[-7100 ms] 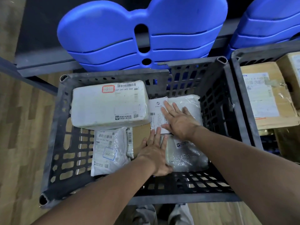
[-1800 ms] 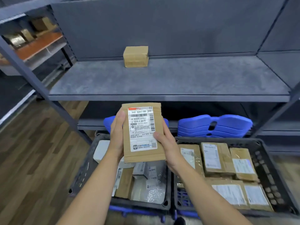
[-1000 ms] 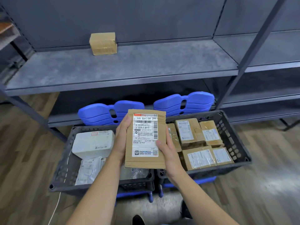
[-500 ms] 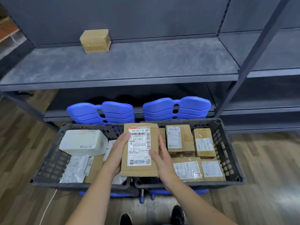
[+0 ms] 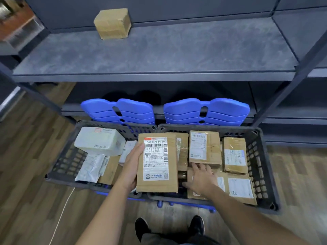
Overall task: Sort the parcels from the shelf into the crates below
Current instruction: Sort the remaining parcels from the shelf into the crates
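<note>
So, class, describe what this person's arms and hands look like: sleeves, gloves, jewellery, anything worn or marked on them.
The left forearm and right forearm are bare right to the picture's edge, with no sleeves showing. The left hand and right hand wear no gloves. No watch, bracelet, ring or marking is visible on either.

brown parcel, white label | dark grey crates | blue stools
</note>
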Tool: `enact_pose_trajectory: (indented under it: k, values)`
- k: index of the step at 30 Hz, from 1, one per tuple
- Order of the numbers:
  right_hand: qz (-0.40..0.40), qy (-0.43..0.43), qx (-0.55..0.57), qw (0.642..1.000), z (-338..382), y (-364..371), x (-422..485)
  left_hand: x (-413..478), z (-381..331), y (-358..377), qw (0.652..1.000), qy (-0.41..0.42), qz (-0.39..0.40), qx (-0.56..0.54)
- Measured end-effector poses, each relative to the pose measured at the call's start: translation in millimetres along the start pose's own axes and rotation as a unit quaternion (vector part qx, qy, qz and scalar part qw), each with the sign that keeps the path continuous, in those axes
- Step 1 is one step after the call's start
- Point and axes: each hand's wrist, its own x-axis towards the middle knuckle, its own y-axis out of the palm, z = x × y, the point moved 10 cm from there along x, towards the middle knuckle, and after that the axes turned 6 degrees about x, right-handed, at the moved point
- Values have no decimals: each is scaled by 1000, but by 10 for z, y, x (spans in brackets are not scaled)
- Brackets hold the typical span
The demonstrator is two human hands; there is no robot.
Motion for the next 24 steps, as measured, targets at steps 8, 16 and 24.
enact_pose_trajectory:
  k: [8, 16, 24]
  values:
    - [-14, 23, -109, 994, 11, 290, 285, 24, 90, -49, 998, 3, -49, 25]
    - [-25, 17, -129, 991, -271, 262, 262, 114, 294, 135, 999, -9, -23, 44]
    - [-60, 1, -86, 995, -438, 186, 193, 234, 438, 281, 998, -29, -1, 59]
